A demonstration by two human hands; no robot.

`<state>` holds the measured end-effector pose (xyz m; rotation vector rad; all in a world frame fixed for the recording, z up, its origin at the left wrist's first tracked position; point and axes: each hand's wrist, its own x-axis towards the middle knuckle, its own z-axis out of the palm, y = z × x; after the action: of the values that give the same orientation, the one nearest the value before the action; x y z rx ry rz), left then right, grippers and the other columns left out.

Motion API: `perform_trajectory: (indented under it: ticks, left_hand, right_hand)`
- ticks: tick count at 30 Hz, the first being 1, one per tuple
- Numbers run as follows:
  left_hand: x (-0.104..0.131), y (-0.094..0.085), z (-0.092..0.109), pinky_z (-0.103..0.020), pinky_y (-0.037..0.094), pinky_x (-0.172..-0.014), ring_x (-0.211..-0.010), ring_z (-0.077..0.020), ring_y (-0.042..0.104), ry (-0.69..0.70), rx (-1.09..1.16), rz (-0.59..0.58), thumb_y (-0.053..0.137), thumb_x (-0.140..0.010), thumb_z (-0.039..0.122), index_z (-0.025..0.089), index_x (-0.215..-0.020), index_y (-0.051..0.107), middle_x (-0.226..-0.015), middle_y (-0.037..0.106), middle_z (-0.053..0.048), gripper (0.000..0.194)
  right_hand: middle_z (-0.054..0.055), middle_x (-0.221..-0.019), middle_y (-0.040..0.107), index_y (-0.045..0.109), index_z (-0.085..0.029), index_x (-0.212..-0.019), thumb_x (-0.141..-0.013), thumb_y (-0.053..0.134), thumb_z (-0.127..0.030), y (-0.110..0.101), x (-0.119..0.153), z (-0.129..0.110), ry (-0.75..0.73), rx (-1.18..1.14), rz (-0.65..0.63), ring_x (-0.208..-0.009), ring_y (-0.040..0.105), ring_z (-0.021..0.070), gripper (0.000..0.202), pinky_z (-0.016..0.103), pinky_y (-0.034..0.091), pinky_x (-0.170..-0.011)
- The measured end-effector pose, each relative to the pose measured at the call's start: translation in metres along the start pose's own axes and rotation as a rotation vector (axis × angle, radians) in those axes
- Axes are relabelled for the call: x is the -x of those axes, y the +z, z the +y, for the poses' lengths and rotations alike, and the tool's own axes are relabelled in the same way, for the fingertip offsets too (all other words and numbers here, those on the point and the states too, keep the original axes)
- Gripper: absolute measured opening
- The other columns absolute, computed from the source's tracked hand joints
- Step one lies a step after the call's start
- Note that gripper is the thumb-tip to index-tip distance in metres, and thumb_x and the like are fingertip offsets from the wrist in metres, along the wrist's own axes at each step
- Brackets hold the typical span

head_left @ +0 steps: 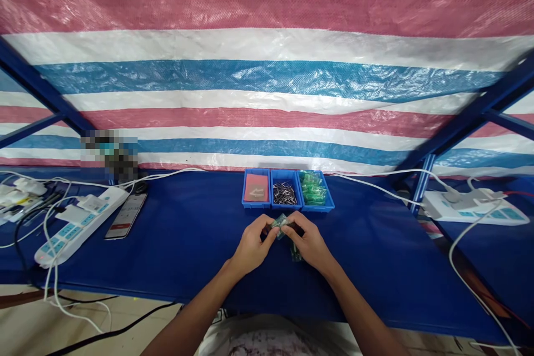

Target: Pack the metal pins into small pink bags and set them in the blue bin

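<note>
Close together at the lower centre of the frame, left hand (252, 242) and right hand (308, 239), fingers bent in and tips pinched narrow on one small clear packet (280, 226); contents too small and too covered to tell. Just under the right hand, near the blue tabletop, a second small packet (296, 253), unclear whether held or lying there. Just beyond the fingertips, at mid-frame, three blue open bins side by side: in the left bin (256, 206), a flat pink stack (256, 186) with a pale arrow-like shape on top; in the middle bin (285, 207), a loose heap of slim metal pieces (284, 193); in the right bin (319, 208), a pile of shiny green packets (312, 188), up to the rim at the back. Beneath all this, a broad dark blue tabletop (187, 250). At left, a phone (125, 216) with lit screen, beside a white power strip (79, 229) full of plugs and cables; at far right, another white power strip (507, 213). Behind, across the upper frame, a striped tarp (267, 0) in red, white and blue, between slanting blue metal beams (454, 122). At lower left, pale floor (137, 311).
</note>
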<state>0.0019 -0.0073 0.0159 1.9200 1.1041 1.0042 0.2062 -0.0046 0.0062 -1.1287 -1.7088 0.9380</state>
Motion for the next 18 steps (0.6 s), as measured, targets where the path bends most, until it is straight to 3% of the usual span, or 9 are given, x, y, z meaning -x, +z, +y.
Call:
perform_trajectory:
  ticks: [6,11,18]
  left_hand:
    - [-0.0003,-0.0001,-0.0001,-0.028,0.042,-0.067,-0.072,-0.0158,0.054,-0.032,-0.013,0.012,0.048,-0.11,0.045,0.02,-0.097,0.062,-0.083,0.059,-0.001,0.031]
    - [-0.0005,0.0019,-0.0029,-0.029,0.047,-0.073,-0.08,-0.0175,0.059,-0.029,0.006,-0.019,0.054,-0.107,0.044,0.021,-0.11,0.064,-0.091,0.064,-0.003,0.025]
    - [-0.0013,-0.0002,-0.0021,-0.029,0.046,-0.073,-0.08,-0.0176,0.056,-0.003,-0.031,-0.023,0.05,-0.108,0.035,0.021,-0.102,0.061,-0.091,0.061,-0.003,0.019]
  right_hand:
    - [0.004,-0.09,0.061,0.067,-0.024,-0.095,-0.107,0.056,-0.045,-0.0021,-0.0003,-0.0077,0.016,-0.02,-0.016,-0.079,0.057,0.0201,0.027,0.031,0.046,-0.071]
    - [0.004,-0.091,0.06,0.067,-0.024,-0.094,-0.108,0.054,-0.041,-0.0025,-0.0009,-0.0065,-0.016,-0.006,-0.017,-0.081,0.057,0.0206,0.025,0.032,0.046,-0.072]
    - [0.004,-0.096,0.061,0.067,-0.025,-0.104,-0.106,0.058,-0.038,-0.0002,-0.0002,-0.0053,-0.007,-0.014,-0.022,-0.082,0.057,0.0203,0.015,0.032,0.047,-0.075]
